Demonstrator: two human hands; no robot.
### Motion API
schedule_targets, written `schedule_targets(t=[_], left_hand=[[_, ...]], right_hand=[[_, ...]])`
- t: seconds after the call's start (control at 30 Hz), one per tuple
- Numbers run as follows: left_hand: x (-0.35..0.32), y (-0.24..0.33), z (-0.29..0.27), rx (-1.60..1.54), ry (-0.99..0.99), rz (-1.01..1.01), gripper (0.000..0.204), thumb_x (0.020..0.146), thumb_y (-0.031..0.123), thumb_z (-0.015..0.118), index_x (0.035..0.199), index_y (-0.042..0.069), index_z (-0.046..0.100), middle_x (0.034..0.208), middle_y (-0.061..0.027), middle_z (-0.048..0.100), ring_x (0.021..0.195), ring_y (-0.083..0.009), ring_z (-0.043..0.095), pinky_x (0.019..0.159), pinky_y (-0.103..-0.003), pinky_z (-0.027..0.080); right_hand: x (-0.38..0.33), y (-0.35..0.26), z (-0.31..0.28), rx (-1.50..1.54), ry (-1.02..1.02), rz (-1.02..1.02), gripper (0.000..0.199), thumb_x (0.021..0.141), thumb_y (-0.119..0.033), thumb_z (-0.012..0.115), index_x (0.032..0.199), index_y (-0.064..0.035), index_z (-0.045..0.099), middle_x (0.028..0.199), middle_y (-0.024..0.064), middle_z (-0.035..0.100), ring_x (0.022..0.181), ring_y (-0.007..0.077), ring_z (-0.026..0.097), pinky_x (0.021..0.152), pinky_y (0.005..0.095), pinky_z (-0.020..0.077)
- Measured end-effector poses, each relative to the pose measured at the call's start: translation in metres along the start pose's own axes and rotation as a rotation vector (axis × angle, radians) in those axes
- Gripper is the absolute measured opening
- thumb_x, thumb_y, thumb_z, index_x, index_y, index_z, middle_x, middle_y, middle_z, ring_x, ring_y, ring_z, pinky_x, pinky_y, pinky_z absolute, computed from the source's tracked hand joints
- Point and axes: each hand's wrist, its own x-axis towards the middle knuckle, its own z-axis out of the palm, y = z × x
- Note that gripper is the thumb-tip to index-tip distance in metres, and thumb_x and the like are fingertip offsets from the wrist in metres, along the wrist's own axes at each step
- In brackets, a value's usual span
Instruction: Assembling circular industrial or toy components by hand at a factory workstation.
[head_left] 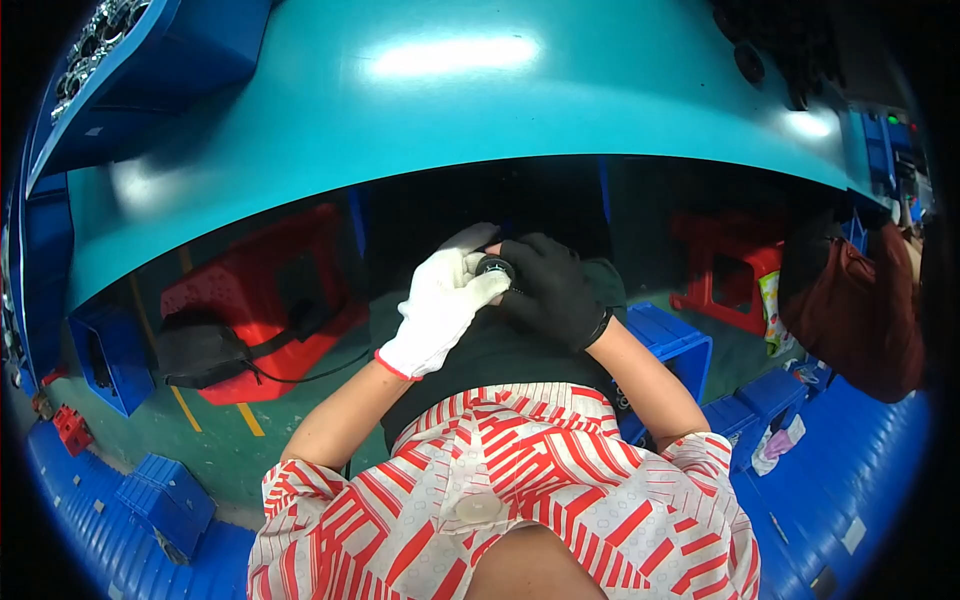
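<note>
In front of my body, just off the near edge of the teal table [430, 120], my two hands meet around a small round black part [494, 266] with a shiny centre. My left hand [438, 305], in a white glove with a red cuff edge, closes its fingers on the near and left side of it. From the other side my right hand [556, 292], in a black glove, grips the same part. Fingers cover much of it, so its full shape is hidden.
A blue bin [205, 45] of shiny metal rings [95, 45] stands far left on the table; dark round parts [748, 62] lie far right. Red stools [245, 290] flank me, the left one bearing a black bag [205, 350]. A blue crate [665, 335] sits by my right arm.
</note>
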Motion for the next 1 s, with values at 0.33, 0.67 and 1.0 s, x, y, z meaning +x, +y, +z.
schedule_targets(t=[0.33, 0.67, 1.0], left_hand=[[0.008, 0.005, -0.006, 0.003, -0.043, -0.053, 0.058, 0.084, 0.003, 0.064, 0.135, -0.006, 0.038, 0.091, -0.0094, 0.063, 0.075, -0.0103, 0.06, 0.068, -0.021, 0.05], [0.001, 0.003, 0.002, -0.167, 0.034, 0.021, 0.053, 0.083, 0.002, 0.063, 0.131, -0.006, 0.042, 0.09, -0.0084, 0.064, 0.077, -0.0099, 0.061, 0.074, -0.022, 0.049], [0.002, 0.002, -0.005, 0.029, 0.035, -0.02, 0.025, 0.084, 0.005, 0.064, 0.106, -0.007, 0.06, 0.086, -0.0096, 0.065, 0.072, -0.0092, 0.061, 0.067, -0.022, 0.051]], right_hand=[[0.0, 0.001, 0.0, -0.024, -0.005, 0.002, 0.044, 0.071, -0.027, 0.076, 0.108, -0.0081, 0.06, 0.093, 0.0109, 0.06, 0.084, 0.0281, 0.059, 0.072, 0.0391, 0.0462], [0.0, -0.003, -0.009, 0.026, 0.026, 0.035, 0.054, 0.071, -0.025, 0.075, 0.119, -0.0087, 0.057, 0.097, 0.0111, 0.06, 0.09, 0.0283, 0.058, 0.08, 0.0393, 0.0447], [0.0, -0.003, -0.005, -0.022, 0.061, -0.088, 0.047, 0.071, -0.032, 0.075, 0.109, -0.006, 0.063, 0.1, 0.0141, 0.06, 0.092, 0.03, 0.058, 0.08, 0.0392, 0.045]])
